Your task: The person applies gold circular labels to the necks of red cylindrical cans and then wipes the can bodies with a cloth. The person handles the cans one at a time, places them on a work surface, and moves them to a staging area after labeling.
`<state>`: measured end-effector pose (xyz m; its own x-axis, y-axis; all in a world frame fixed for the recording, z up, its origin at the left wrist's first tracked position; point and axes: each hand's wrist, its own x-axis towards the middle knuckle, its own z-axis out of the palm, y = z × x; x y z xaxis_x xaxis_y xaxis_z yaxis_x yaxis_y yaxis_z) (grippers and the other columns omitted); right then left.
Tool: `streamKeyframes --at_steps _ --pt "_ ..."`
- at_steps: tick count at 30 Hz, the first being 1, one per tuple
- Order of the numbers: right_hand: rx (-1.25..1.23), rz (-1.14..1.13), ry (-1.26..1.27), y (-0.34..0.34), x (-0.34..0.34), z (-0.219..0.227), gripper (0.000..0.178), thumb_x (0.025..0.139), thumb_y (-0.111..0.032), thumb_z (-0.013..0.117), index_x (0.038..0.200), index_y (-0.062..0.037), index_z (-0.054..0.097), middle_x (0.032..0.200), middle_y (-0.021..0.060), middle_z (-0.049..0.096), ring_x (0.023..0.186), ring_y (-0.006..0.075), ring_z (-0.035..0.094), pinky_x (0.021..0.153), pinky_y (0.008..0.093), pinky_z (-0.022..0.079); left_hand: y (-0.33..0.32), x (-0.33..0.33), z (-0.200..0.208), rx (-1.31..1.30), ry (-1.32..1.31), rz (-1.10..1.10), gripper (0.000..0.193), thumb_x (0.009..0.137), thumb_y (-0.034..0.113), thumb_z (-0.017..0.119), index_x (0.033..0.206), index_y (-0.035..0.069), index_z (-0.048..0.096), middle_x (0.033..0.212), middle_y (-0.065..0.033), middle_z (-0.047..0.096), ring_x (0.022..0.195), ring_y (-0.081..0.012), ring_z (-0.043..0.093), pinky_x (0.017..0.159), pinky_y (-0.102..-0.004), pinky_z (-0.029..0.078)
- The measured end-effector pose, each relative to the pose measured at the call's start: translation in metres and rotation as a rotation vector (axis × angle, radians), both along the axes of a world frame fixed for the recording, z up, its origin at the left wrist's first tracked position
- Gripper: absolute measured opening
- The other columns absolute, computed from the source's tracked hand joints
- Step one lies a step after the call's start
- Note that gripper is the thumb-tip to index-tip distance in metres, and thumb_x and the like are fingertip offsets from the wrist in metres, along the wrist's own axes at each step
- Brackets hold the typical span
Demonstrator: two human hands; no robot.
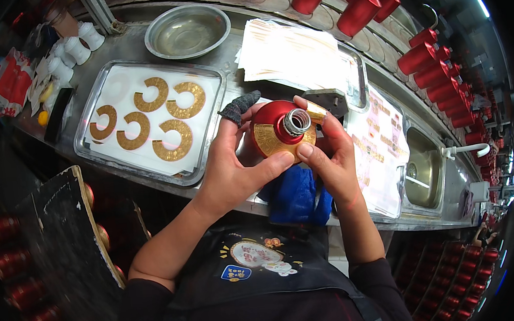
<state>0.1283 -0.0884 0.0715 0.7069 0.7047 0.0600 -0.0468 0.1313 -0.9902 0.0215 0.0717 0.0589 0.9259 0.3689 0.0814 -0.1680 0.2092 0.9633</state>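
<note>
Between my two hands is a red bottle (265, 112), its open threaded silver neck tilted up toward me. A gold arc-shaped decal (272, 140) lies around its shoulder on the near side. My left hand (231, 168) grips the bottle's left side, thumb on the decal; a dark knitted cover (240, 106) wraps a finger. My right hand (336, 154) holds the right side, its thumb pressing the decal's near edge. Another bit of gold shows by the right fingers beyond the neck. The bottle's underside is hidden.
Left is a metal tray (91, 107) with several gold C-shaped decals (186, 99) on white paper. Behind stand a steel basin (154, 40) and stacked paper sheets (288, 52). A blue cloth (293, 197) lies below the bottle; a sink (422, 174) is right. Red bottles (359, 12) line the far shelf.
</note>
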Motion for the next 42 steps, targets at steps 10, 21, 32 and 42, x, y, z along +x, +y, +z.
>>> streamKeyframes --at_steps 10,21,32,42 --pt "-0.096 0.017 0.002 -0.002 0.003 0.011 0.065 0.091 -0.013 0.074 0.149 0.0015 0.047 0.134 0.0086 0.060 0.112 0.0121 0.062 0.089 0.0241 0.052 0.008 0.004 0.001 -0.244 -0.014 0.012 0.049 0.090 0.017 0.080 0.118 -0.003 0.045 0.132 -0.0184 0.057 0.123 -0.0200 0.057 0.108 -0.0365 0.044" --pt "-0.024 0.034 0.046 -0.002 0.004 0.007 0.065 0.090 -0.013 0.074 0.148 0.0015 0.049 0.135 0.0094 0.059 0.113 0.0135 0.062 0.093 0.0254 0.052 0.004 0.003 0.005 -0.156 -0.013 0.006 0.054 0.087 0.018 0.082 0.120 -0.003 0.044 0.128 -0.0174 0.058 0.121 -0.0192 0.058 0.106 -0.0347 0.047" --pt "-0.068 0.017 0.082 -0.001 0.007 0.007 0.063 0.089 -0.013 0.073 0.146 0.0008 0.050 0.133 0.0088 0.059 0.116 0.0150 0.061 0.096 0.0276 0.050 0.002 0.004 0.008 -0.103 0.047 0.018 0.063 0.082 0.021 0.085 0.127 -0.003 0.047 0.127 -0.0154 0.055 0.123 -0.0205 0.056 0.108 -0.0369 0.045" --pt "-0.086 0.011 0.049 -0.002 0.004 0.006 0.063 0.090 -0.017 0.074 0.146 0.0003 0.051 0.130 0.0067 0.060 0.113 0.0142 0.060 0.094 0.0274 0.050 -0.009 -0.020 -0.032 0.507 -0.253 0.248 0.056 0.094 0.052 0.069 0.116 0.001 0.070 0.139 -0.0188 0.044 0.129 -0.0315 0.048 0.106 -0.0407 0.043"
